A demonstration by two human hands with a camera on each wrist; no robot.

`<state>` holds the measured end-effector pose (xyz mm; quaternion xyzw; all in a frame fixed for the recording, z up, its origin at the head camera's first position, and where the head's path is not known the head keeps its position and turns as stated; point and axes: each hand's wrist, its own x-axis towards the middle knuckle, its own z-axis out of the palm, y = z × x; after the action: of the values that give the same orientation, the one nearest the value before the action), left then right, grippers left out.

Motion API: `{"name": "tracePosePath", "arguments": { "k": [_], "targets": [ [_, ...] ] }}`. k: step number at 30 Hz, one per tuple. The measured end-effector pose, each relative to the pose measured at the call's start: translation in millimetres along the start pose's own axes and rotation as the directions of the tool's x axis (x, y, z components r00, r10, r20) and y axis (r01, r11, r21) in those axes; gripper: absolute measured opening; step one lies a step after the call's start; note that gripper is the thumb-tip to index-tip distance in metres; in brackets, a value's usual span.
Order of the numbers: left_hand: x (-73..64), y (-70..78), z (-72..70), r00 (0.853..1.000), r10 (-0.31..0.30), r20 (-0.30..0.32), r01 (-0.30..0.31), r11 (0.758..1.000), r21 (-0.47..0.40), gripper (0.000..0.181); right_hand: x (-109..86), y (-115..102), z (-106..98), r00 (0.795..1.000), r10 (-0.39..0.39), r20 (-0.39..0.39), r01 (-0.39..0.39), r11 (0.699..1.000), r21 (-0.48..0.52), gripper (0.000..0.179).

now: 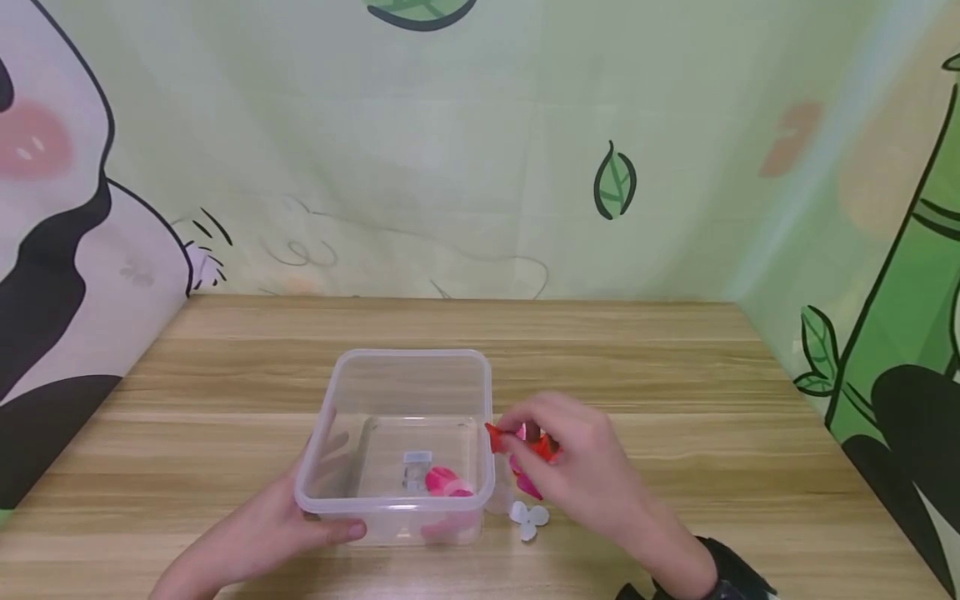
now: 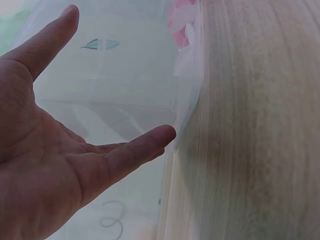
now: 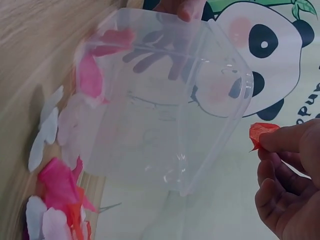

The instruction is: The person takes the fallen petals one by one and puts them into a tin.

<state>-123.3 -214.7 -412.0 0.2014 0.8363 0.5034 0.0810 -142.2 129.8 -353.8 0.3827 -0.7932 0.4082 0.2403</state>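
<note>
A clear plastic box (image 1: 393, 505) stands on the table with its top uncovered. My left hand (image 1: 262, 525) rests against its left side, thumb along the front and fingers spread straight against the wall, as the right wrist view also shows. Pink petal-like pieces (image 1: 447, 482) lie inside at the front right corner. Beside the box's right rim, my right hand (image 1: 581, 467) pinches a small red-orange petal-like piece (image 3: 262, 134) between thumb and forefinger. Under this hand, partly hidden, lies a pile of magenta, red and pale pieces (image 3: 57, 187). A white three-lobed piece (image 1: 529, 518) lies nearer to me.
The wood-grain table (image 1: 637, 350) reaches back to a pale green cloth backdrop (image 1: 450, 167) with a panda and leaves on it. A small translucent block-like shape (image 1: 417, 468) shows through the box's bottom. A dark cuff (image 1: 723, 567) surrounds my right wrist.
</note>
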Motion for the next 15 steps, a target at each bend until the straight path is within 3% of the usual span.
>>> {"name": "tracePosePath", "arguments": {
  "k": [9,15],
  "targets": [
    [-0.1,-0.2,0.0,1.0,-0.003,-0.007,0.003,1.0,0.009,0.124,5.4,-2.6,9.2,0.998,-0.061,0.017,0.06,0.998,0.031,0.024],
    [0.3,-0.9,0.2,1.0,0.003,-0.008,-0.003,1.0,0.016,0.125,5.3,-3.9,12.6,0.998,-0.049,0.025,0.048,0.999,0.023,0.022]
  ]
}}
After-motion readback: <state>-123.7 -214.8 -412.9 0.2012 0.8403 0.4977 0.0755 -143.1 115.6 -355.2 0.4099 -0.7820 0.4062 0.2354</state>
